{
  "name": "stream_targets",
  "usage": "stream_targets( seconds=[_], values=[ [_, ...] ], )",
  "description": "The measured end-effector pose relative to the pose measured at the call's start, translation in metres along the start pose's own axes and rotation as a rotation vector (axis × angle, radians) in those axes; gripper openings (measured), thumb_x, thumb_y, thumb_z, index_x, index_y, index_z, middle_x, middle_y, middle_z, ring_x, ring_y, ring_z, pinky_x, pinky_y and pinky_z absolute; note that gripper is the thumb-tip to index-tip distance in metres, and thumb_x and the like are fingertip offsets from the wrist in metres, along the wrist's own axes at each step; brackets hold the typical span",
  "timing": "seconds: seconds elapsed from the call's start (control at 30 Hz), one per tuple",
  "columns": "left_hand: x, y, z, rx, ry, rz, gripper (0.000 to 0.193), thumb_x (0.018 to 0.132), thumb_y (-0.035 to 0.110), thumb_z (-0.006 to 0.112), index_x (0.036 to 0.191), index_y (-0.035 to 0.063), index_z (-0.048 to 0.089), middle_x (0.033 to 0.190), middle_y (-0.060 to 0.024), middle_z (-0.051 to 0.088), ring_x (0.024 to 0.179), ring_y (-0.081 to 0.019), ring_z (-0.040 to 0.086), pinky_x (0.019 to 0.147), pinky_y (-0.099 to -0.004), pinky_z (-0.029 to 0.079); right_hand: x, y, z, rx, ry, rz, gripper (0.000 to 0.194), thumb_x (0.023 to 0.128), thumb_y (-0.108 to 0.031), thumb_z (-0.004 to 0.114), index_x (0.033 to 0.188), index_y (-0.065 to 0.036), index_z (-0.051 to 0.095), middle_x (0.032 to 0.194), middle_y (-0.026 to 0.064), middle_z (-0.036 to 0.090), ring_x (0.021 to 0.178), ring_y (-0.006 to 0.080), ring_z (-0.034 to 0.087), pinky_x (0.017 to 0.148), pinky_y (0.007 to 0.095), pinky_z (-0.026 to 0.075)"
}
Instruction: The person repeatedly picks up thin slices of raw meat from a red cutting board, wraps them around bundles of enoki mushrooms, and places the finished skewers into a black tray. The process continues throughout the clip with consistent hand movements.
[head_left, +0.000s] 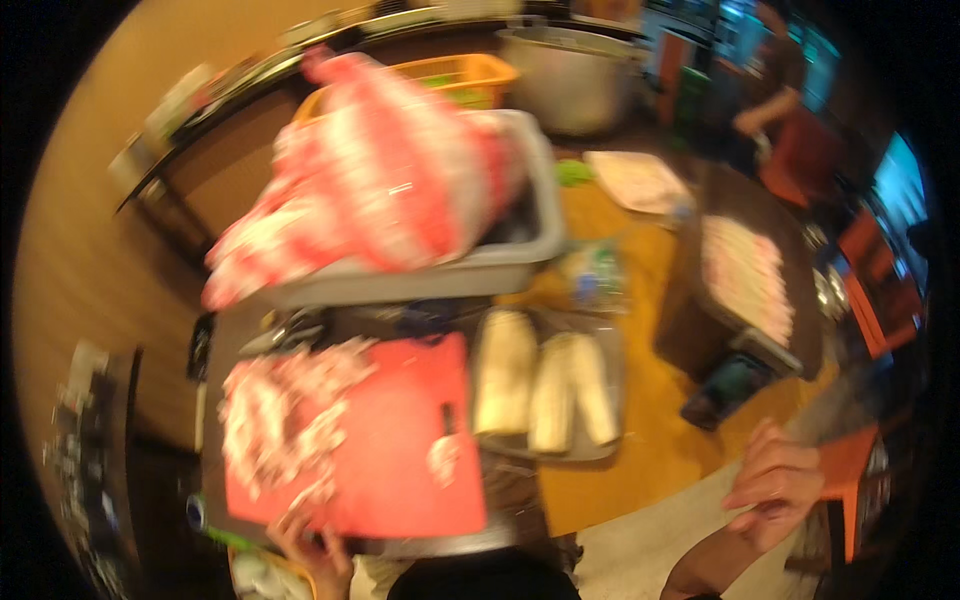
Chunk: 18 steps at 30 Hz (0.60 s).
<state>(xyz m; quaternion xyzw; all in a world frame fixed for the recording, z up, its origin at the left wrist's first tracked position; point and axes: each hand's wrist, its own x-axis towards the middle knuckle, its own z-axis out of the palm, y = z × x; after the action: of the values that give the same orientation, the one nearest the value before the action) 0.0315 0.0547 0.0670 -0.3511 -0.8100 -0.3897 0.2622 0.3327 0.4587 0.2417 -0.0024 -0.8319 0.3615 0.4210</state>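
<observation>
My left hand (313, 546) is at the near edge of a red cutting board (409, 450), fingers apart, its fingertips by a strip of pale pink raw meat (319, 495). A heap of cut raw meat (277, 420) covers the board's left side. On its right side lie a small scrap of meat (444, 459) and a dark, narrow object (448, 418). Off to the right, my right hand (776, 484) is raised away from the board, closed around a wide-bladed knife (844, 405). Motion blurs the blade, and the fingers hide its handle.
Behind the board, a grey tub (420, 277) holds a bulging red-and-white striped plastic bag (375, 165). A tray (592, 454) with pale, long pieces stands to the right. Beyond are a phone (726, 390), a dark bin of meat (682, 322), a large pot (570, 82) and another person (780, 82).
</observation>
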Motion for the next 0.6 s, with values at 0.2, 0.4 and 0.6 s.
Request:
stream_targets(
  seconds=[0.2, 0.4, 0.6],
  values=[
    [0.014, -0.007, -0.015, 0.028, 0.013, 0.086, 0.029, 0.078, 0.001, 0.072, 0.106, 0.0084, 0.069, 0.103, -0.0112, 0.064, 0.100, -0.0325, 0.058, 0.095, -0.0465, 0.042, 0.056, 0.003, 0.182, 0.088, -0.750, 0.132, 0.022, 0.094, -0.024, 0.080, 0.097, -0.003, 0.073, 0.091, 0.0126, 0.071, 0.079, 0.0300, 0.068, 0.074, 0.0457, 0.054],
    [0.045, -0.033, -0.051, 0.057, 0.035, -0.002, 0.022, 0.084, 0.000, 0.070, 0.105, 0.0051, 0.070, 0.104, -0.0144, 0.064, 0.100, -0.0343, 0.059, 0.092, -0.0447, 0.043, 0.116, 0.041, 0.343, 0.071, -0.714, 0.084, 0.015, 0.096, -0.017, 0.074, 0.101, -0.003, 0.074, 0.088, 0.0141, 0.072, 0.083, 0.0285, 0.071, 0.075, 0.0386, 0.056],
    [0.057, -0.060, -0.073, -0.022, 0.035, -0.108, 0.026, 0.083, 0.002, 0.072, 0.108, 0.0080, 0.073, 0.107, -0.0098, 0.066, 0.103, -0.0312, 0.059, 0.094, -0.0449, 0.041, 0.181, 0.056, 0.467, 0.023, -0.619, 0.058, 0.024, 0.090, -0.017, 0.077, 0.108, -0.001, 0.074, 0.096, 0.0164, 0.075, 0.090, 0.0282, 0.074, 0.082, 0.0405, 0.057]
  ],
)
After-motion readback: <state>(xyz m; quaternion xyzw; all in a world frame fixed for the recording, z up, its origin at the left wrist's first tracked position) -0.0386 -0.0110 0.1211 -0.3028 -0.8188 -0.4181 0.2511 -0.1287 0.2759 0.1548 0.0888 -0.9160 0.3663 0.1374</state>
